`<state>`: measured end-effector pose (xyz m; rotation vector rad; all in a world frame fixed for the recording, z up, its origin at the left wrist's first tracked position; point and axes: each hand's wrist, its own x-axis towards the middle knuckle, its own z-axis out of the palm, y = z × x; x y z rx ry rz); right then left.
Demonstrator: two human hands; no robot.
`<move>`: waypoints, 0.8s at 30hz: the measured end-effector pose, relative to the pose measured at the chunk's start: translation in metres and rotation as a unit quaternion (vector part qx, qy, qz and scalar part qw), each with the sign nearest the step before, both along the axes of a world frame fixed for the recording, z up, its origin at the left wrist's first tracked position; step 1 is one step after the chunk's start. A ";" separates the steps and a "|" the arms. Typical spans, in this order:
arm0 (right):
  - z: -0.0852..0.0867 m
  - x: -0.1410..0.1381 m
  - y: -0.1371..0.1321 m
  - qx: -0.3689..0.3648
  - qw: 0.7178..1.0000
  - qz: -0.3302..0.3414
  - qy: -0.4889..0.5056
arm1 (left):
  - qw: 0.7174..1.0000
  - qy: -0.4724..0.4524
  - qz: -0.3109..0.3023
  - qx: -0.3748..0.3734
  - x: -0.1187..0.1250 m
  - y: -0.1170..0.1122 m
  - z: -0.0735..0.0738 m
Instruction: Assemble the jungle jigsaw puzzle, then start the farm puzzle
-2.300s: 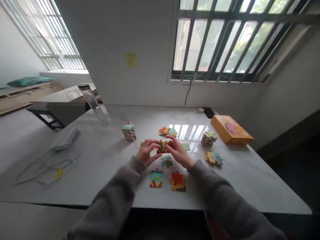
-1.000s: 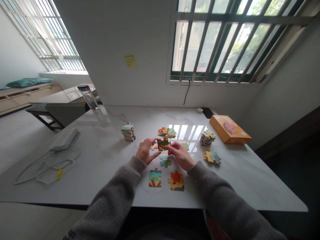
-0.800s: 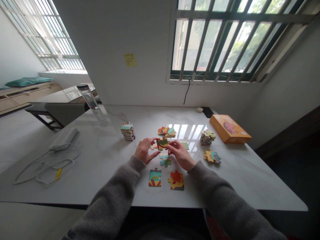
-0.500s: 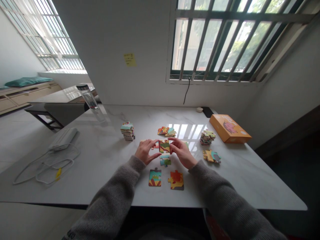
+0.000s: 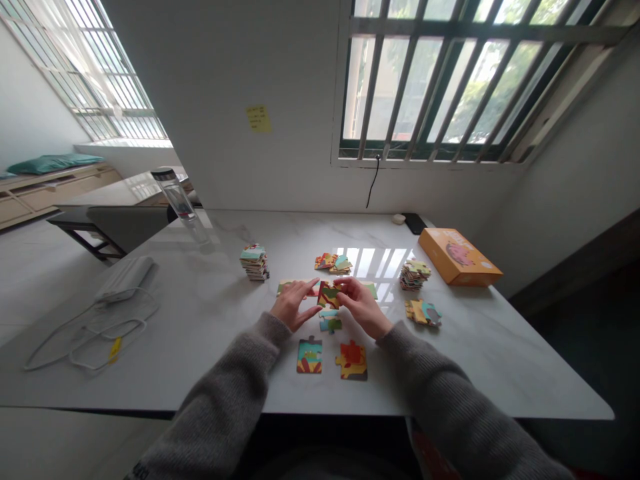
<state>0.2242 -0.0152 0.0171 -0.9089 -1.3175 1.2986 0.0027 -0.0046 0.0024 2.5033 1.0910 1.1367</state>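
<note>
My right hand (image 5: 367,308) pinches a puzzle piece (image 5: 329,295) patterned in dark red, yellow and green, fingers along its right side. At the piece's left edge is my left hand (image 5: 293,303), thumb and fingers spread apart in a C shape. Its fingertips are close to the piece's corners; whether they touch it is hard to tell. Just below lies a teal and green puzzle piece (image 5: 331,321). Nearer me are a piece with a green animal on teal (image 5: 309,355) and a yellow and red piece (image 5: 353,361). Other pieces are partly hidden behind my hands.
Stacks of puzzle pieces stand left (image 5: 255,263) and right (image 5: 415,275). Loose pieces (image 5: 333,263) lie beyond my hands, and more pieces (image 5: 423,313) at right. An orange box (image 5: 459,257), a black phone (image 5: 414,223), a glass bottle (image 5: 175,195) and a white cable (image 5: 107,365) are around.
The puzzle piece in my right hand has turned slightly and tilted. My left hand has stayed nearly where it was, with a little more gap at the piece's edge.
</note>
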 end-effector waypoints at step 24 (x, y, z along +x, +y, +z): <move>-0.002 -0.011 -0.010 -0.034 0.998 0.045 0.002 | 0.960 -0.223 0.011 -0.166 0.011 -0.005 0.006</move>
